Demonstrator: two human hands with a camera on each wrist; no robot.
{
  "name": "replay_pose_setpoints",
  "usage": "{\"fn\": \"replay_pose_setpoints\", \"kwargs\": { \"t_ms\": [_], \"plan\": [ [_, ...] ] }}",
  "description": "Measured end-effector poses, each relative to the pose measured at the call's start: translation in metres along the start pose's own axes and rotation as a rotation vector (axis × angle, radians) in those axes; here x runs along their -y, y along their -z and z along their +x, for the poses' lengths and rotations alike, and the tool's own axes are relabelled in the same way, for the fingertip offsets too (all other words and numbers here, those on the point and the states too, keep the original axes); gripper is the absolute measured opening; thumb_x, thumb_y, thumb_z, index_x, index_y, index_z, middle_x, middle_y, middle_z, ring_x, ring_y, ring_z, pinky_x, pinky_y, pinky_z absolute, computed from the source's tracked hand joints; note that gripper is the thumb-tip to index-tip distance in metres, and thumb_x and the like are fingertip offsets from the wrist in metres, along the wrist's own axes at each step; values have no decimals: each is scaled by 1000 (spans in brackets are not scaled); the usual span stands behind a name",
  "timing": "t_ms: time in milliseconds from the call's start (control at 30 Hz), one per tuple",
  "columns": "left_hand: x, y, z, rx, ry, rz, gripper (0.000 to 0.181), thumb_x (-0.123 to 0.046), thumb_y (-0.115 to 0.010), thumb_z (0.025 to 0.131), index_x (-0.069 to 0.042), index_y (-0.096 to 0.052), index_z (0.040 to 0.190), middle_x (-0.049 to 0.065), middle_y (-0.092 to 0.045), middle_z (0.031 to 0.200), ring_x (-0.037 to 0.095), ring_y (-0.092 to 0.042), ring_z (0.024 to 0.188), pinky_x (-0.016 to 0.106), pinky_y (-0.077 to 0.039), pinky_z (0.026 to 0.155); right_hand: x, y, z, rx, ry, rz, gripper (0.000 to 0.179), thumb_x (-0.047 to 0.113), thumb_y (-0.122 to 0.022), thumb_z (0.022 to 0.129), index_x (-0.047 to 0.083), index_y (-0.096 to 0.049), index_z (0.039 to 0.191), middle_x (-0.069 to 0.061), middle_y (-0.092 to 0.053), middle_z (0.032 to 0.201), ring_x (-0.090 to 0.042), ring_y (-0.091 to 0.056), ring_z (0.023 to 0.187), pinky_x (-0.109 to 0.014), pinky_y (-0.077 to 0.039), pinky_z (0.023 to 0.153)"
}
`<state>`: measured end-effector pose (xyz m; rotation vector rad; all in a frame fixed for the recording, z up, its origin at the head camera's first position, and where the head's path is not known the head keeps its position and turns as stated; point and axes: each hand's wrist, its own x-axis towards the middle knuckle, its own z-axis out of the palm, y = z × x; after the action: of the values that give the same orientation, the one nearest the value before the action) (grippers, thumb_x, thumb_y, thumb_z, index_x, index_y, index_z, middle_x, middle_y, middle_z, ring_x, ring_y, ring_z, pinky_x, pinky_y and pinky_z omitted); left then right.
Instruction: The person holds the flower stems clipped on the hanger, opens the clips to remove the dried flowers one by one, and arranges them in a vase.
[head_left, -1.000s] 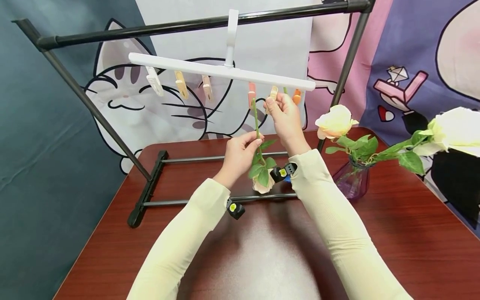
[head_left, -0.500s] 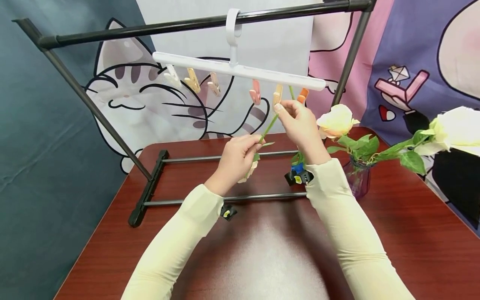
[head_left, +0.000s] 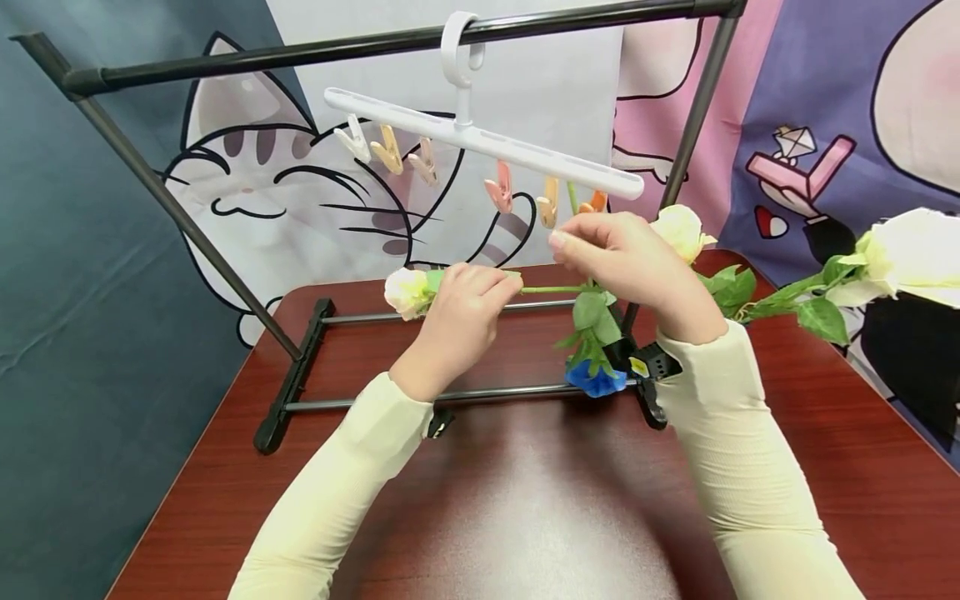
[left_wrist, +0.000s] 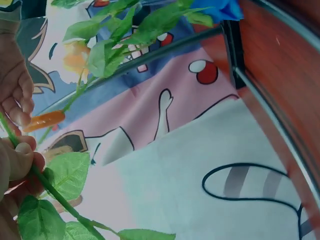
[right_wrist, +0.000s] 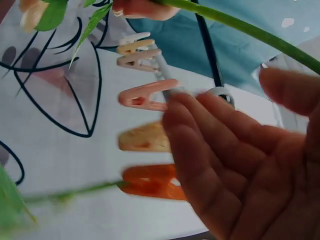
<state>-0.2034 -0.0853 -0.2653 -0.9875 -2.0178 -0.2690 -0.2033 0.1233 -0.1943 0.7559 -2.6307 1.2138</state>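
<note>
My left hand (head_left: 461, 321) holds the green stem (left_wrist: 55, 195) of a pale rose (head_left: 405, 292), its bloom pointing left and its bare stem end reaching right. My right hand (head_left: 637, 258) is just below the beige clip (head_left: 550, 202), its fingers extended and thumb apart in the right wrist view, with nothing in its grasp. That clip hangs from a white hanger (head_left: 555, 165) beside a pink clip (head_left: 500, 187) and an orange clip (right_wrist: 152, 181). The orange clip pinches a green stem; below it a blue flower (head_left: 595, 379) hangs head down.
The hanger hooks over the top bar of a black rack (head_left: 300, 54) standing on a reddish-brown table (head_left: 480, 500). Further left, a white clip (head_left: 354, 138) and two others hang. White roses (head_left: 915, 258) lean out at right, their vase hidden behind my right arm.
The rose has turned from hanging head down to lying sideways, bloom left. My right hand has let go of the beige clip and moved right and slightly down. The hanger has swung.
</note>
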Motion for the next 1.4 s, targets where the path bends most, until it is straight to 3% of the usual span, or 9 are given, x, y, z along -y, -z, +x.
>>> {"fn": "replay_pose_setpoints", "kwargs": {
  "t_ms": [167,267,500,700,800,967,1200,1400],
  "plan": [
    [-2,5,0,17,-82,133,18,6,-52,85,-6,-64,92,5,-64,91,21,-58,86,36,-40,83,7,3,-7,216,94,-187,23,27,-55,93,11,-69,101,-1,-66,86,-15,-56,75,-31,-45,69],
    [-5,6,0,22,-132,228,15,1,-49,91,-7,-62,89,5,-61,86,21,-57,85,36,-40,86,13,-4,-10,241,122,-298,21,26,-57,92,12,-70,100,-1,-68,87,-14,-58,73,-33,-46,69],
    [-12,10,1,16,-226,393,16,-7,-47,94,-7,-62,88,4,-58,80,20,-56,83,37,-39,95,21,-30,-13,160,174,-479,8,16,-67,84,11,-70,79,3,-61,65,-16,-54,61,-31,-43,59],
    [-13,12,0,8,-254,439,17,-1,-47,90,-6,-64,89,5,-58,79,21,-55,84,37,-37,100,20,-44,-16,35,226,-552,17,10,-69,78,10,-64,61,-1,-55,59,-22,-53,61,-34,-42,54],
    [-13,11,-1,5,-270,457,19,-1,-47,90,-6,-65,87,4,-57,77,21,-56,83,36,-36,102,16,-50,-18,-21,235,-584,17,7,-69,76,10,-65,59,-3,-55,61,-26,-55,66,-36,-43,55],
    [-14,8,-4,5,-284,483,22,0,-45,89,-6,-66,85,4,-57,75,22,-56,80,37,-34,105,9,-60,-17,-46,253,-631,18,2,-66,75,9,-62,59,-6,-55,61,-28,-57,64,-38,-44,54],
    [-15,4,-5,1,-281,522,24,1,-43,88,-6,-65,82,4,-55,72,21,-56,79,37,-26,110,0,-66,-18,-83,306,-610,16,3,-68,76,5,-58,64,-8,-55,64,-29,-58,64,-40,-46,55],
    [-18,3,-5,-73,-285,579,22,-2,-45,89,-6,-66,88,5,-63,85,20,-60,95,39,-28,108,-6,-64,-19,-115,354,-578,14,-1,-64,80,5,-56,69,-9,-55,66,-29,-58,64,-41,-47,55]
  ]
}}
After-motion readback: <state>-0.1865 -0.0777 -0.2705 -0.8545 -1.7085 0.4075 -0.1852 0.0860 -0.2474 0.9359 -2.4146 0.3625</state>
